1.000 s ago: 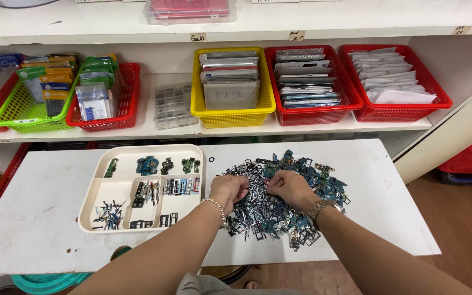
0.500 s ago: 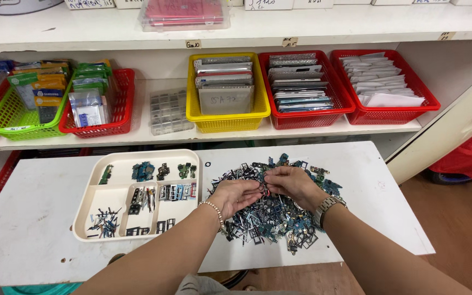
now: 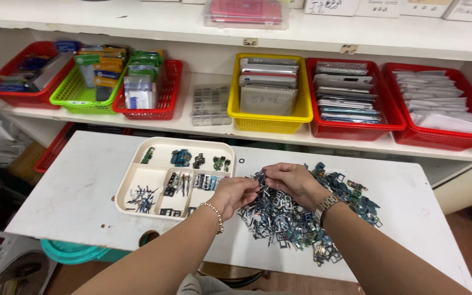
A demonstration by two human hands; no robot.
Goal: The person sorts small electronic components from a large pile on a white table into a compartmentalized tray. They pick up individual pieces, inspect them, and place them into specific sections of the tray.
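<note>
Hands (image 3: pixel 269 188) pinch parts over the pile (image 3: pixel 296 218) — tray (image 3: pixel 137 186) just left; baskets (image 3: pixel 271 117) behind.

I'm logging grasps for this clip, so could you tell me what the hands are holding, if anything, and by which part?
Both the left hand and right hand pinch small dark parts at their fingertips above the pile of parts; which piece, and where it is gripped, is too small to tell.

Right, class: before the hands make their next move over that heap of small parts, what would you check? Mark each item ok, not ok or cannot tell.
1. Left hand and right hand over the pile of small parts: ok.
2. Part pinched between fingertips: cannot tell, too small.
3. Divided tray beside the left hand: ok.
4. Tray has a bare compartment: ok.
5. Pile fully on the white table: ok.
</note>
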